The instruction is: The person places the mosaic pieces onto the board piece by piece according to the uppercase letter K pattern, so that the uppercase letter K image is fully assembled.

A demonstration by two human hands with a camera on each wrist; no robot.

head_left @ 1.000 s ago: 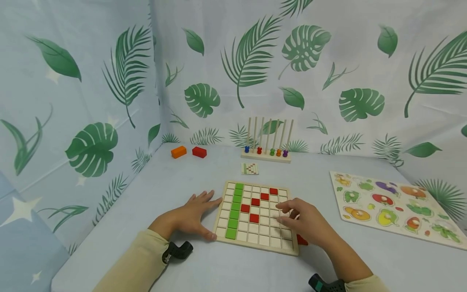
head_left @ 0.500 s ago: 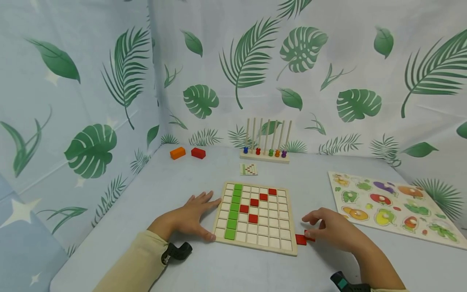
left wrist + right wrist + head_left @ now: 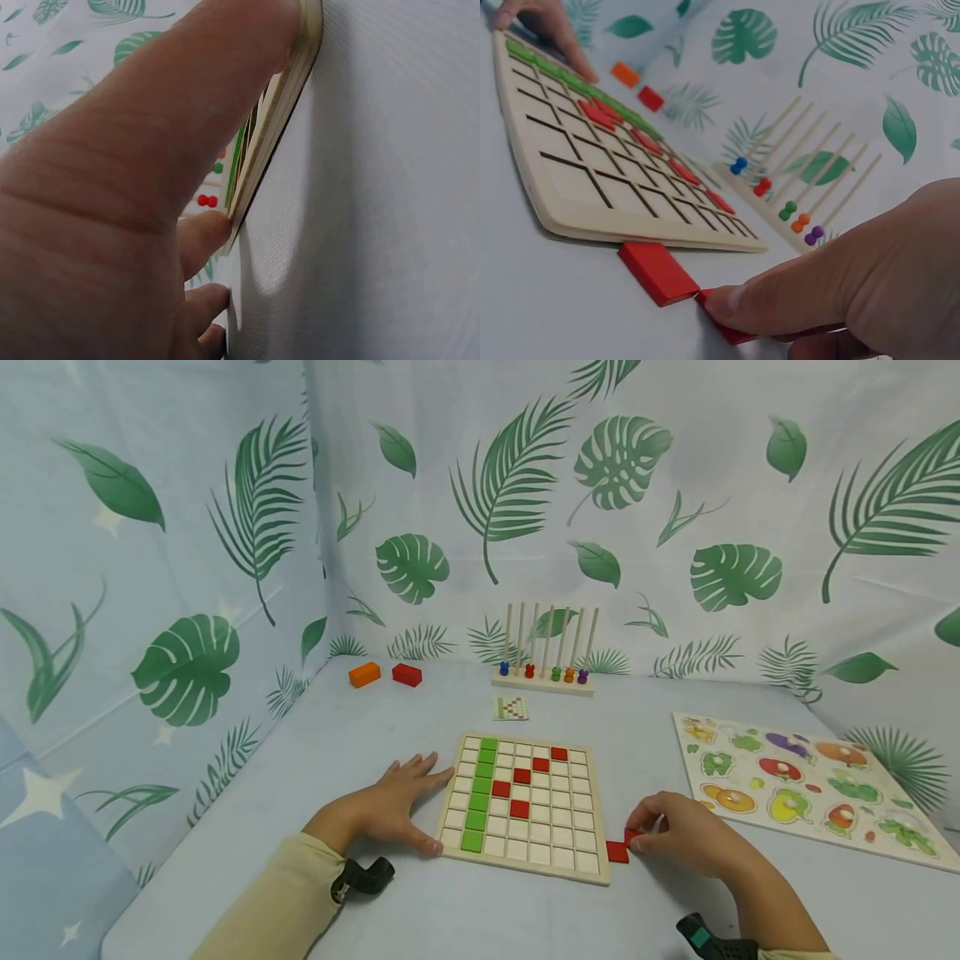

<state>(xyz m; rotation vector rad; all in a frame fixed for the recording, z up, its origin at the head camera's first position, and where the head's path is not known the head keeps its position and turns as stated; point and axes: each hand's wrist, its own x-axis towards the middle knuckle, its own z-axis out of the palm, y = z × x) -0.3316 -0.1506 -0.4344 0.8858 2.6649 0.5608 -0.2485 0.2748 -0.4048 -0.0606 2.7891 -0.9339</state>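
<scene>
A wooden grid board [image 3: 528,806] lies on the table, with a column of green tiles [image 3: 481,785] and several red tiles [image 3: 519,809] set in its squares. My left hand [image 3: 386,802] is spread along the board's left edge, thumb and fingertips against the frame. At the right, my right hand [image 3: 686,835] pinches a red tile [image 3: 721,321] between thumb and fingers, low over the table. A second loose red tile [image 3: 658,271] lies between that one and the board's edge. Part of the pinched tile is hidden by the thumb.
A small pattern card [image 3: 510,708] lies beyond the board. Farther back stands a peg rack [image 3: 543,683] with coloured bear pieces. An orange block [image 3: 364,674] and a red block [image 3: 407,674] are at back left. A vegetable puzzle board [image 3: 810,785] lies at right.
My right hand has moved from above the board rightward and down to the loose red tiles, and its fingers have closed on one. The left hand stays in place.
</scene>
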